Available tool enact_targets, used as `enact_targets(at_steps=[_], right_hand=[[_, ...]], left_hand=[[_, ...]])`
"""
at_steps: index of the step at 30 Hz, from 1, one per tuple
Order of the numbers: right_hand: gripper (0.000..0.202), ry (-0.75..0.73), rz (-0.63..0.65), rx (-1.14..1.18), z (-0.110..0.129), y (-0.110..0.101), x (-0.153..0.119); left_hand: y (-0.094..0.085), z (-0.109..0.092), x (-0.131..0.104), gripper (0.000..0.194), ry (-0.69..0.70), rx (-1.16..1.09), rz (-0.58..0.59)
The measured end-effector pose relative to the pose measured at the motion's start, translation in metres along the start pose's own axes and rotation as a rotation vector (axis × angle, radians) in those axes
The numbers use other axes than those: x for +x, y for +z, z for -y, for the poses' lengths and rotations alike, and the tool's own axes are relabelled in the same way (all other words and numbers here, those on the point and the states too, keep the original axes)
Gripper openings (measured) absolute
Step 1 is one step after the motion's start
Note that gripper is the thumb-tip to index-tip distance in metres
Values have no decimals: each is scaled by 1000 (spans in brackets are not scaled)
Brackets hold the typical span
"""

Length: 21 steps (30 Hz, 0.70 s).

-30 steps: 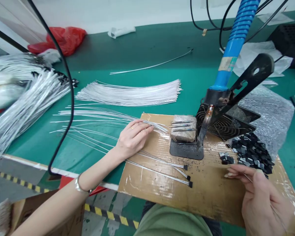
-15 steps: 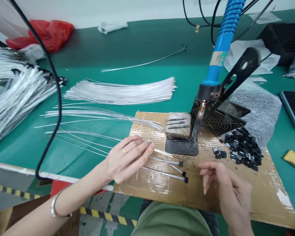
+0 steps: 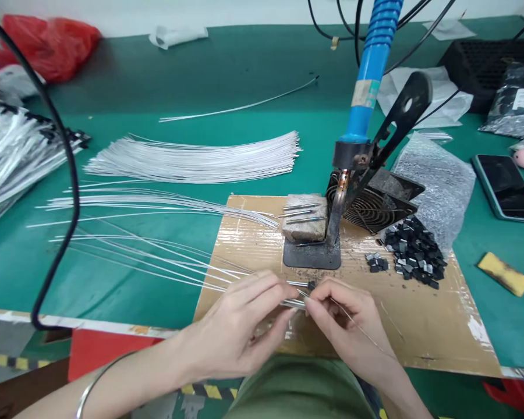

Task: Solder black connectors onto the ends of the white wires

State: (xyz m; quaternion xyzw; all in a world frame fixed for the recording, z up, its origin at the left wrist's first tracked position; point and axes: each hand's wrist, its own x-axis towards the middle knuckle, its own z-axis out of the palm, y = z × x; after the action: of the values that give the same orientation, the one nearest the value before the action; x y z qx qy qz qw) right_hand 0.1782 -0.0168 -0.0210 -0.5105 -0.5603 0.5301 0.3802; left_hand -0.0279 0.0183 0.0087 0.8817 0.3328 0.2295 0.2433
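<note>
Pinched in my left hand (image 3: 257, 323) are white wires (image 3: 292, 303) whose ends point right; that hand is closed, and its fingers cover part of them. My right hand (image 3: 351, 320) is closed too, its fingertips meeting the wire ends. A thin, silvery solder wire (image 3: 360, 327) runs from these fingers back past the wrist. Just above the fingertips, a small black connector (image 3: 311, 285) sits on the end of other white wires. Both hands are low over the cardboard sheet (image 3: 419, 326).
A blue-handled soldering iron (image 3: 369, 75) leans in its stand beside a worn block (image 3: 304, 230). Black connector pieces (image 3: 413, 250) are piled at right, near a yellow sponge (image 3: 504, 273) and a phone (image 3: 509, 186). White wire bundles (image 3: 196, 157) lie behind; a black cable (image 3: 65, 151) hangs at left.
My right hand has come left to meet my left hand, and its fingers have closed on the solder wire. My left hand has moved slightly right and down. The view has shifted right.
</note>
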Motion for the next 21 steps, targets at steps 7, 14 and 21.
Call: enact_targets(at_steps=[7, 14, 21], right_hand=[[21, -101, -146, -188, -5, -24, -8], [16, -137, -671, -728, -36, -88, -11], [19, -109, -569, -776, -44, -95, -11]], left_hand=[[10, -10, 13, 29, -517, -389, 198], [18, -8, 15, 24, -627, -513, 76], [18, -11, 18, 23, -661, -542, 49]])
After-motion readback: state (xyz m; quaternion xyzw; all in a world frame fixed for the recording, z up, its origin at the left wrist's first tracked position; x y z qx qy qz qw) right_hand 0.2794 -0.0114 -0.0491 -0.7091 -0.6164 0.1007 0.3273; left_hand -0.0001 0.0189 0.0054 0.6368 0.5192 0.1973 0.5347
